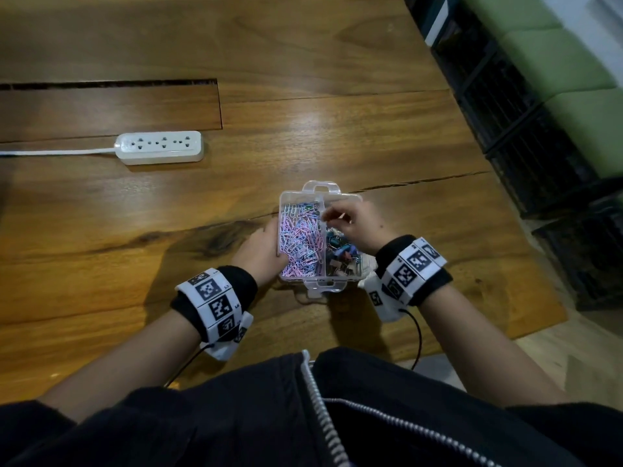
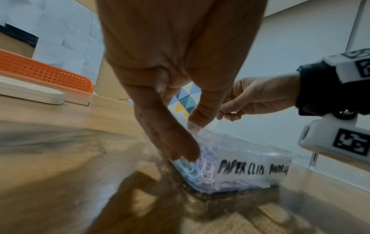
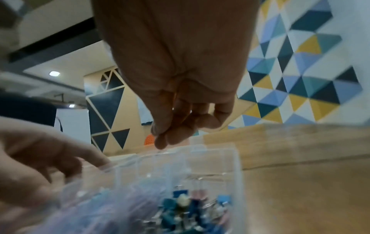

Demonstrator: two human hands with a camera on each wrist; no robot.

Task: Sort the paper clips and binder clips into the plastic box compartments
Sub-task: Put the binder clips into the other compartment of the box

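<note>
A clear plastic box [image 1: 350,197] lies on the wooden table, marked "PAPER CLIPS" on its near wall [image 2: 250,167]. Pastel paper clips [image 1: 300,241] fill its left compartment, also seen through the wall [image 2: 202,167]. Binder clips [image 1: 340,254] lie in the right compartment [image 3: 184,210]. My left hand [image 1: 279,261] holds the box's left wall, thumb at the rim and fingers down the outside [image 2: 192,137]. My right hand [image 1: 328,215] hovers over the divider at the far end, fingertips pinched together [image 3: 162,139]. No clip shows between them.
A white power strip [image 1: 160,146] with its cable lies at the far left of the table. Behind it runs a long slot [image 1: 111,84] in the tabletop. An orange perforated basket [image 2: 46,72] stands beyond the strip. Dark crates [image 1: 539,163] line the table's right edge.
</note>
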